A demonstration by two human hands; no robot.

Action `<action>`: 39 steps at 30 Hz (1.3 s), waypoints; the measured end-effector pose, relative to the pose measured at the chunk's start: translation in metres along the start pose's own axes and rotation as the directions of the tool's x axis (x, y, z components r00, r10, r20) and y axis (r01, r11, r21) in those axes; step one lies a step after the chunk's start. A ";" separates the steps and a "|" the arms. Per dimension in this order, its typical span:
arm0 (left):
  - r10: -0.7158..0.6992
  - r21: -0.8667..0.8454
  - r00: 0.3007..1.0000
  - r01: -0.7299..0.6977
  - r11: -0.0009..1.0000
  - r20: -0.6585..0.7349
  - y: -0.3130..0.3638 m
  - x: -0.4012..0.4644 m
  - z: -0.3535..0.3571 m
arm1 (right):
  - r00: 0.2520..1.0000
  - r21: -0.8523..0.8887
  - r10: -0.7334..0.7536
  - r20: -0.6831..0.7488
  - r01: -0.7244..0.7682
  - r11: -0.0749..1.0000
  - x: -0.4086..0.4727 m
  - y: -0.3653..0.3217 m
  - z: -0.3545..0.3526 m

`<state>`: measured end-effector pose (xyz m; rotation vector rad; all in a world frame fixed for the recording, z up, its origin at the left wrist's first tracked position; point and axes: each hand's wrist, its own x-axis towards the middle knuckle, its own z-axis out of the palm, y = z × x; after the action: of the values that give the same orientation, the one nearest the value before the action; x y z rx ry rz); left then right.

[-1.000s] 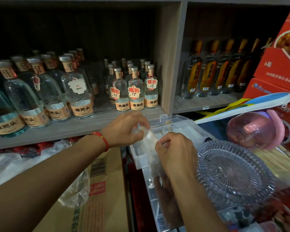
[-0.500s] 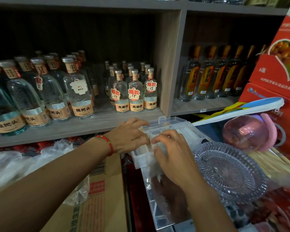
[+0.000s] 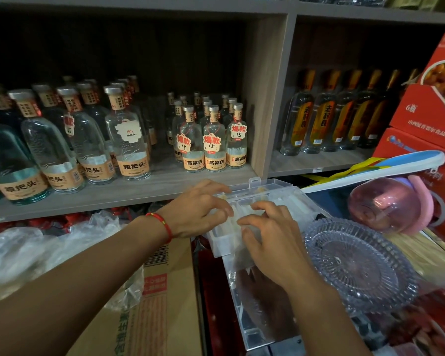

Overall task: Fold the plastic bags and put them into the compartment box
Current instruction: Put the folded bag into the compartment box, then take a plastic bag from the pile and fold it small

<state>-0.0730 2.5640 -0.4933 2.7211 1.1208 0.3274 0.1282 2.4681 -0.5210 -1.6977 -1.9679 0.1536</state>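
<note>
nearby, bottles (image 3: pixel 212 140) tagged "爆款 15"

A grey wooden shelf unit (image 3: pixel 129 194) is seen at the back. Large clear glass bottles with orange labels (image 3: pixel 129 140) are lined on its left part, and smaller clear bottles with red price tags (image 3: pixel 213 140) are placed beside them. In the right bay, tall bottles with yellow labels (image 3: pixel 321 116) are stood. A round clear ribbed glass dish (image 3: pixel 357 263) is seen near a pink glass bowl (image 3: pixel 380 204). Red cartons (image 3: pixel 427 111) are stacked at the right, and a brown cardboard box (image 3: pixel 149 304) is placed below.
</note>
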 end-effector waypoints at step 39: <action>-0.514 -0.098 0.838 0.505 0.858 -0.183 -0.029 -0.267 0.024 | 0.923 -0.129 -0.155 0.351 0.212 0.969 -0.026 -0.176 0.123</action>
<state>-0.2704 2.3926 -0.5586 2.2596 1.8084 0.5421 -0.0820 2.4387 -0.5610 -1.6606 -2.4450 0.2336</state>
